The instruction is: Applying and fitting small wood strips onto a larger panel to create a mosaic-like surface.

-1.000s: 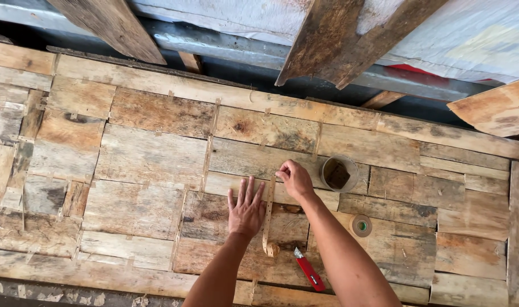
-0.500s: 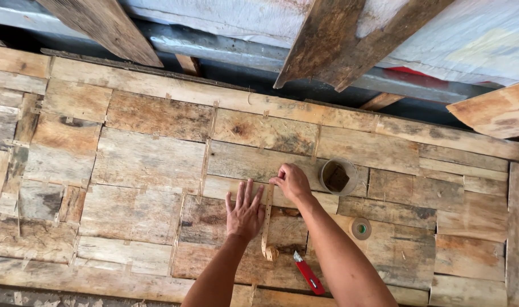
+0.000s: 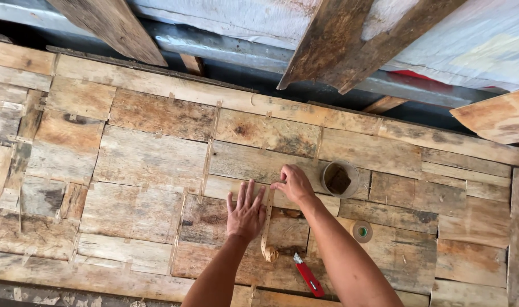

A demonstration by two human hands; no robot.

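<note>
Head view, looking straight down on a patchwork surface of weathered wooden boards (image 3: 151, 159), pale and brown pieces laid edge to edge with thin strips over the seams.

Two bare hands are in play. The left hand (image 3: 245, 213) lies flat, palm down, all five fingers spread apart and resting on a board, gripping nothing. Just beside it on its right side runs one narrow tan strip (image 3: 266, 224), lying along the wood from the right hand down to a curled end (image 3: 270, 254) near the bottom.

The right hand (image 3: 295, 185) sits at the top end of that strip, fingers drawn together, the tips pinched down where the strip meets the wood; whether they actually clamp the strip or only press on it, I cannot tell. The two hands are near each other, not touching, with the strip between them.

Counting the loose items: one round cup (image 3: 339, 179) just right of the right hand, with a dark brown lump inside it; one small roll of tape (image 3: 362, 231) with a green centre, lying flat right of the right forearm; one red utility knife (image 3: 309, 275) lying on the boards below the curled end of the strip, close to the forearm.

Above the board surface, two rough dark planks (image 3: 333, 40) lean across the top of the view, and one lighter plank end (image 3: 498, 116) pokes in at the right edge
</note>
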